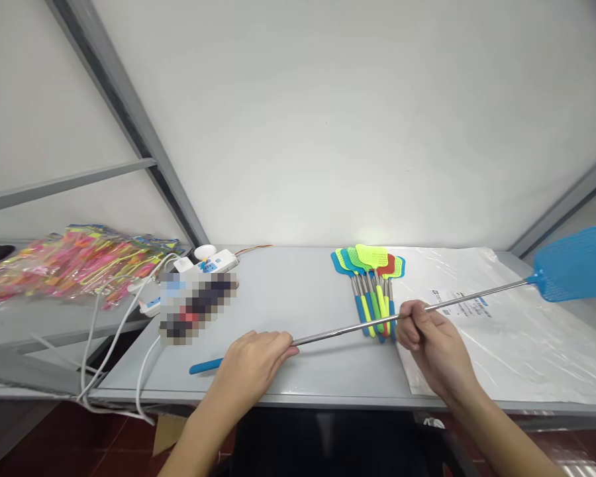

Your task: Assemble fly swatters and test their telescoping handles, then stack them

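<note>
A blue fly swatter (347, 329) with a long metal rod is held across the front of me, above the grey shelf. My left hand (255, 364) is closed around it near the blue handle, whose end sticks out to the left. Farther along, my right hand (432, 341) grips the rod with bent fingers. The swatter's perforated blue head is off to the right, raised above the white bag. Behind the rod lies a fanned pile of shorter fly swatters (372, 285) with yellow, green, blue and red heads.
A white plastic mailing bag (506, 351) with a label covers the shelf's right side. To the left are power strips (218, 262), white cables (122, 331) and a pixelated item (198, 308). Packed pink and yellow goods (84, 262) lie on the adjoining shelf. Grey metal posts (134, 126) frame the shelf.
</note>
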`<state>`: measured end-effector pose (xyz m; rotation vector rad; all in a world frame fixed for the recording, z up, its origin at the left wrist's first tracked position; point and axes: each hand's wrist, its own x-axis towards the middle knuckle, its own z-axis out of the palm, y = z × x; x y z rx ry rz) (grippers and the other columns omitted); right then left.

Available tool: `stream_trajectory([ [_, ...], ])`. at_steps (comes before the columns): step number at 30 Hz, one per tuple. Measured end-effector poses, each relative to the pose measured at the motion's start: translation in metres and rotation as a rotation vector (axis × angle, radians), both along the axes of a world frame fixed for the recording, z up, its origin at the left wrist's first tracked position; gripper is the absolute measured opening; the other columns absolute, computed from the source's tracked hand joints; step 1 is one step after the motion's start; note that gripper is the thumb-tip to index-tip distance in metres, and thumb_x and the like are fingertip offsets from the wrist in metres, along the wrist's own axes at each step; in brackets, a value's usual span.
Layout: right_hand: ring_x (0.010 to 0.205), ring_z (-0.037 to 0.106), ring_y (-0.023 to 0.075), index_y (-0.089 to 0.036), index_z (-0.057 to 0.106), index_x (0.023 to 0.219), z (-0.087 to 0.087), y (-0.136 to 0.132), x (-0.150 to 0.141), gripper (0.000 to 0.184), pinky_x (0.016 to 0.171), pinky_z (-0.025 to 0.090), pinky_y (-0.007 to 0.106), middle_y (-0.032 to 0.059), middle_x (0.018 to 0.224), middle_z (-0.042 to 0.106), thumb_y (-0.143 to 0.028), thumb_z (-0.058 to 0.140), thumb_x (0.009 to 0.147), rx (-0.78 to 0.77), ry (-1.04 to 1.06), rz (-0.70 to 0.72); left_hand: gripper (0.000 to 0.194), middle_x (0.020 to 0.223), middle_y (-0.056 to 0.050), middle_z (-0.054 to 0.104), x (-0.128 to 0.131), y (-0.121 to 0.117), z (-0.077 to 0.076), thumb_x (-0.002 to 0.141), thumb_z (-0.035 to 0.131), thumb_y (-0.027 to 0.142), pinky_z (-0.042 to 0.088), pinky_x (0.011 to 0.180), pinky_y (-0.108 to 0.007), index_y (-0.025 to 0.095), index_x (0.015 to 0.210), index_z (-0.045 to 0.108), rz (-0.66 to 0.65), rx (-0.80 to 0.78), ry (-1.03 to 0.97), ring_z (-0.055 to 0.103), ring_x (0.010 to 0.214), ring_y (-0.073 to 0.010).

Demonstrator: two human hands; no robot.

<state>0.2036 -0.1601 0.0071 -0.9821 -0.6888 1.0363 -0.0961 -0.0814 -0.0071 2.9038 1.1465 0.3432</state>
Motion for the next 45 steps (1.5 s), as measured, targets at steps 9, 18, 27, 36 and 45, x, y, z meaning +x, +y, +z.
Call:
stream_trajectory([
  [9, 0.047, 0.026, 0.0076, -0.019, 0.063, 0.078, 0.013, 0.008, 0.072, 0.026, 0.045, 0.029, 0.022, -0.0064, 0.052, 0.028, -0.043, 0.063, 0.087, -0.01, 0.038, -0.162, 0.033, 0.068, 0.001, 0.056, -0.005, 0.029, 0.001, 0.101, 0.037, 0.033, 0.033, 0.075, -0.033, 0.02, 0.075, 0.052, -0.01, 0.164, -0.024, 0.05, 0.064, -0.0166],
  [18, 0.049, 0.018, 0.0085, -0.02, 0.06, 0.077, 0.009, 0.029, 0.146, 0.018, 0.042, 0.03, 0.021, -0.0066, 0.06, 0.023, -0.033, 0.063, 0.088, 0.002, 0.179, -0.3, 0.026, 0.08, -0.002, 0.061, -0.032, 0.043, -0.019, 0.097, 0.041, 0.038, 0.04, 0.068, -0.031, 0.023, 0.092, 0.061, 0.239, 0.149, -0.102, 0.055, 0.071, -0.0198],
  [27, 0.056, 0.041, 0.0097, -0.022, 0.067, 0.101, -0.024, 0.041, 0.038, 0.025, 0.054, 0.036, 0.024, -0.0039, 0.06, 0.041, -0.039, 0.069, 0.083, -0.227, 0.058, 0.135, 0.024, 0.084, -0.004, 0.056, -0.012, 0.018, -0.031, 0.099, 0.038, 0.035, 0.041, 0.071, -0.03, 0.02, 0.099, 0.057, 0.258, -0.033, -0.216, 0.054, 0.077, -0.0191],
  [36, 0.052, 0.043, 0.01, -0.018, 0.066, 0.087, -0.011, 0.042, -0.061, 0.028, 0.051, 0.033, 0.025, -0.0027, 0.054, 0.045, -0.046, 0.067, 0.083, -0.17, -0.078, 0.083, 0.036, 0.069, -0.001, 0.055, -0.046, 0.004, -0.015, 0.101, 0.032, 0.036, 0.033, 0.062, -0.031, 0.021, 0.073, 0.048, 0.173, -0.119, -0.103, 0.047, 0.061, -0.0176],
  [45, 0.046, 0.033, 0.006, -0.016, 0.065, 0.083, 0.013, 0.058, -0.067, 0.023, 0.048, 0.035, 0.021, -0.0073, 0.051, 0.035, -0.038, 0.068, 0.084, 0.005, 0.06, -0.25, 0.029, 0.076, -0.001, 0.057, -0.103, 0.019, -0.029, 0.099, 0.035, 0.036, 0.037, 0.066, -0.03, 0.022, 0.08, 0.052, 0.201, -0.393, -0.348, 0.052, 0.071, -0.0188],
])
